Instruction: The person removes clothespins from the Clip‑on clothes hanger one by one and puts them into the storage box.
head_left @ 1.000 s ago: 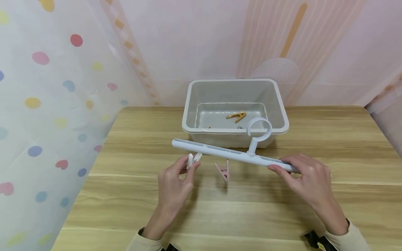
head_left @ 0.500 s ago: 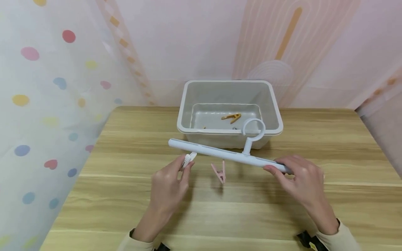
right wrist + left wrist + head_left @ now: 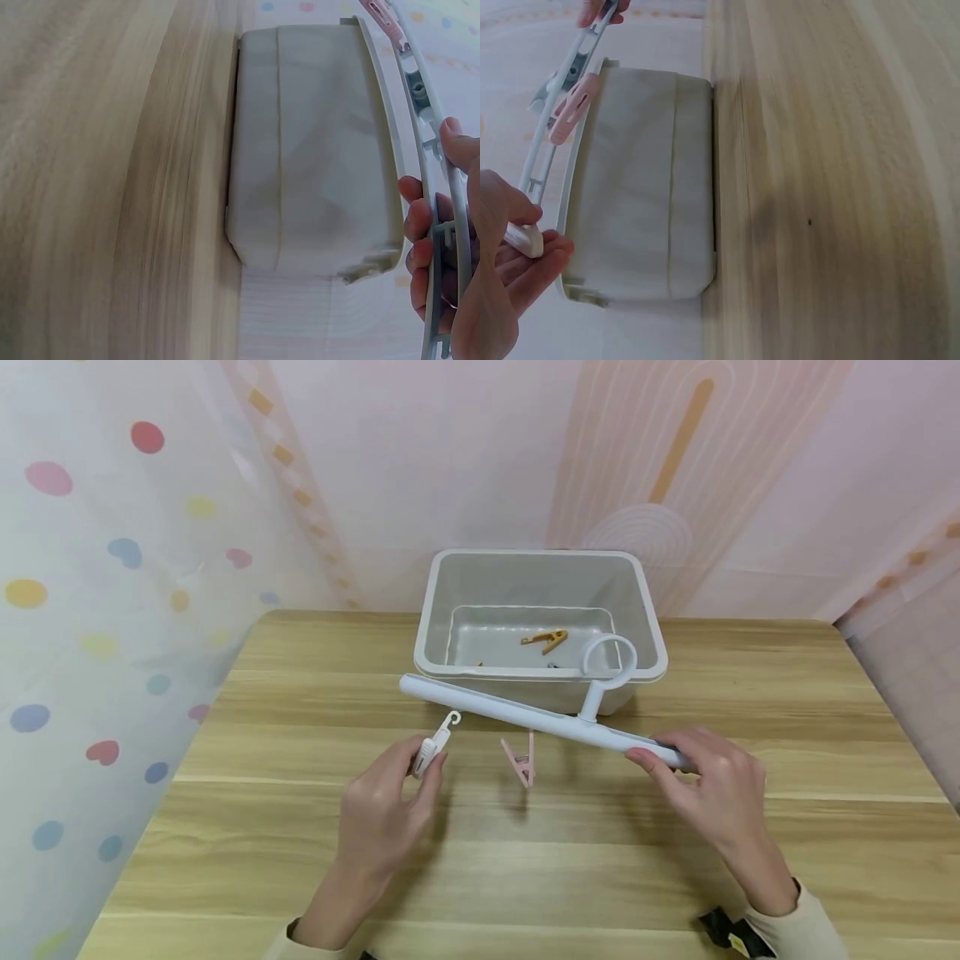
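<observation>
The fingers of the left hand (image 3: pixel 378 814) pinch a white clip (image 3: pixel 430 755), its hook just beside the hanger's (image 3: pixel 510 710) left part; those of the right hand (image 3: pixel 716 785) grip the hanger's right end above the table (image 3: pixel 757 681); a pink clip (image 3: pixel 527 772) hangs from its middle; on the far side stands a grey bin (image 3: pixel 536 554), a mustard clip (image 3: pixel 557 640) inside.

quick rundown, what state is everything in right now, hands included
left hand: pinching the white clip
white clip: held, hook end showing
right hand: gripping the hanger's end
hanger: held above the table, tilted
pink clip: hanging from the hanger
bin: upright, uncovered
mustard clip: lying in the bin
table: bearing the bin
</observation>
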`<state>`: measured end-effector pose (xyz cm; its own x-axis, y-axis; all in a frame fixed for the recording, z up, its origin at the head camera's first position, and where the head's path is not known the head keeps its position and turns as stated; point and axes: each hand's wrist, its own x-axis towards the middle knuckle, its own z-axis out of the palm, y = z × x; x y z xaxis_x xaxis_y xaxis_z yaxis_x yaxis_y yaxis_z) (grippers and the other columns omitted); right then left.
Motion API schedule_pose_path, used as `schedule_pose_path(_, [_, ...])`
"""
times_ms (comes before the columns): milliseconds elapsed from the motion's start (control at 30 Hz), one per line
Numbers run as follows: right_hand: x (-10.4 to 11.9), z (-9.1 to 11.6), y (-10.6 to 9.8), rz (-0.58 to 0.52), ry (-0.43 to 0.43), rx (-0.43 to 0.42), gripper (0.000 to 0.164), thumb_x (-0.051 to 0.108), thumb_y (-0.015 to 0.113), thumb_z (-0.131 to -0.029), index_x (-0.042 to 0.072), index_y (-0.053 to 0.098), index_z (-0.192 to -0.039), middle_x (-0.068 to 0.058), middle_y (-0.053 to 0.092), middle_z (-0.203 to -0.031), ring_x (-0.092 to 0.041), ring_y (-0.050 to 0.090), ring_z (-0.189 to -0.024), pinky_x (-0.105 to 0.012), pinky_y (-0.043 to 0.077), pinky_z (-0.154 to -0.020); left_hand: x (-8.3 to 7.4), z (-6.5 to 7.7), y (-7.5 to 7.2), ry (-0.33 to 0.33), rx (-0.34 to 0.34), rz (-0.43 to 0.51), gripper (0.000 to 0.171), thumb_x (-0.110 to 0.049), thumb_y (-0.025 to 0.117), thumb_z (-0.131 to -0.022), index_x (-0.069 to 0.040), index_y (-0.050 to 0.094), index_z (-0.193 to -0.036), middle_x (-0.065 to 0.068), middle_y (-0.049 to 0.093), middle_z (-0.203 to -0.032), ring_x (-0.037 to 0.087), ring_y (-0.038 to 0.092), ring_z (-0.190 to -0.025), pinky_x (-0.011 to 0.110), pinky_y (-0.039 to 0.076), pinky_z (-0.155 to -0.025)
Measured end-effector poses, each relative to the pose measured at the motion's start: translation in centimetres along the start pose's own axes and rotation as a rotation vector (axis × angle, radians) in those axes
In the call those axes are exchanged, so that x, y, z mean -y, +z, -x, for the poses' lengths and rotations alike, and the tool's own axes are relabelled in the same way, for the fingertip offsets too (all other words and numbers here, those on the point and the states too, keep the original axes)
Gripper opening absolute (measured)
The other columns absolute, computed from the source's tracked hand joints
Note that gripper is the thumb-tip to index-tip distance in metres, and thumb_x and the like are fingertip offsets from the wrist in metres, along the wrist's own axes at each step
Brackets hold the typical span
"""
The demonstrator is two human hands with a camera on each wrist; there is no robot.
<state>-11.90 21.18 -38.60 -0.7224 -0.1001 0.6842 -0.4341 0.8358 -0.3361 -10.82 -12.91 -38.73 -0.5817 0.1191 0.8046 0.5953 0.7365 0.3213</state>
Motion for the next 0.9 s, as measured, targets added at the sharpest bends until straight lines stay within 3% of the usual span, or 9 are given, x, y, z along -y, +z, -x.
schedule_pose_path(200, [0.0, 0.0, 0.1, 0.000, -0.012, -0.004, 0.034, 0.046, 0.085, -0.073, 0.014, 0.078, -0.079, 0.001, 0.073, -0.071, -0.008, 0.054, -0.055, -0.021, 0.033, -0.044, -0.1, -0.1, 0.0, 0.051, 0.026, 0.094, 0.012, -0.011, 0.067, -0.092, -0.001, 0.070, -0.097, 0.009, 0.075, -0.084, 0.019, 0.072, -0.069, 0.029, 0.060, -0.064])
schedule_pose_path(433, [0.1, 0.0, 0.1, 0.008, -0.004, 0.013, 0.030, 0.042, 0.087, -0.069, 0.015, 0.078, -0.080, 0.001, 0.073, -0.072, -0.009, 0.055, -0.056, -0.022, 0.034, -0.045, -0.6, -1.3, -0.1, 0.112, -0.032, 0.160, 0.018, -0.017, 0.065, -0.096, 0.000, 0.072, -0.096, 0.009, 0.074, -0.088, 0.018, 0.071, -0.072, 0.024, 0.060, -0.070])
schedule_pose_path(900, [0.4, 0.1, -0.1, 0.012, 0.006, 0.066, 0.029, 0.037, 0.089, -0.066, 0.016, 0.078, -0.081, 0.003, 0.073, -0.072, -0.006, 0.051, -0.056, -0.022, 0.034, -0.046, -1.2, -4.8, -0.1, 0.158, -0.076, 0.143, 0.016, -0.011, 0.071, -0.092, 0.002, 0.073, -0.102, 0.013, 0.074, -0.092, 0.023, 0.073, -0.078, 0.032, 0.061, -0.071])
